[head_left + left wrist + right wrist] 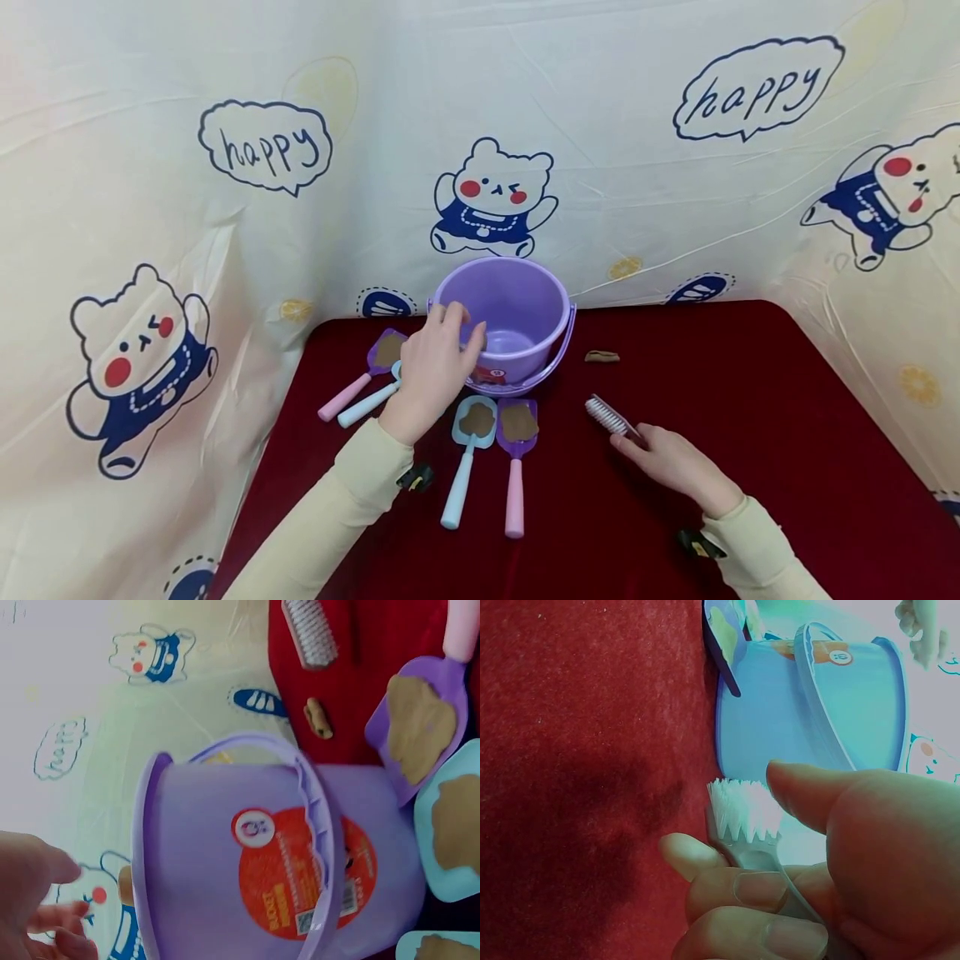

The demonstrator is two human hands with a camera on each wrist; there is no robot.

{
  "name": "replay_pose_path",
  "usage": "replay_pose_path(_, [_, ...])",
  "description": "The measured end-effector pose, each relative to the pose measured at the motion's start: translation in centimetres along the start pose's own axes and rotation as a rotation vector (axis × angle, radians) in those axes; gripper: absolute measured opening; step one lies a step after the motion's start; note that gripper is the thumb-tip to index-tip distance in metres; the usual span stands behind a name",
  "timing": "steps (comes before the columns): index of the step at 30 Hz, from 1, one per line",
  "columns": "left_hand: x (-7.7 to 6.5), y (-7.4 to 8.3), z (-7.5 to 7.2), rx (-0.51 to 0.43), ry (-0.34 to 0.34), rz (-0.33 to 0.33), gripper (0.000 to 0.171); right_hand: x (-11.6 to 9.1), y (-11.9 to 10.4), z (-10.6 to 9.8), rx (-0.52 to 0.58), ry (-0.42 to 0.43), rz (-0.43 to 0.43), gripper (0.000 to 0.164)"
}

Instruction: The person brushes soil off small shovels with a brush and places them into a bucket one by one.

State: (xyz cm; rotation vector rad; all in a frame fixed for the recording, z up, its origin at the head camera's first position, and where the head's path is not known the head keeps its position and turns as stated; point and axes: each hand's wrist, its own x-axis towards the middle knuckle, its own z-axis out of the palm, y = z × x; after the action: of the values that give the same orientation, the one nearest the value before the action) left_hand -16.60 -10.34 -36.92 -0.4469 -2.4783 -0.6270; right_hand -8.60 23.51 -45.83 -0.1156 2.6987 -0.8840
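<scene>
My left hand (438, 367) hovers over the near left rim of a purple bucket (510, 371). In the left wrist view, the thumb and fingers (67, 941) stand apart with nothing between them. A small brown piece (126, 885) shows just beyond the bucket's rim, apart from the hand; whether it is inside is unclear. My right hand (675, 462) grips a brush (609, 417) by its handle, white bristles outward, above the red cloth. The right wrist view shows the thumb and curled fingers round the brush's grey handle (757, 859).
In front of the bucket lie a light blue shovel (461, 483) and a purple shovel with pink handle (514, 492), both bearing brown clay-like lumps. Another purple shovel (352, 392) and blue shovel (367, 406) lie left. A brown strip (602, 357) rests right of the bucket.
</scene>
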Motion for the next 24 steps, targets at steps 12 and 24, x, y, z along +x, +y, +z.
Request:
replay_pose_path(12, [-3.5, 1.0, 1.7, -0.094, 0.149, 0.242, 0.025, 0.3, -0.2, 0.0, -0.031, -0.022, -0.021, 0.04])
replay_pose_path(24, [-8.0, 1.8, 4.4, -0.008, -0.168, 0.221, 0.034, 0.5, -0.2, -0.4, -0.033, -0.016, -0.043, 0.043])
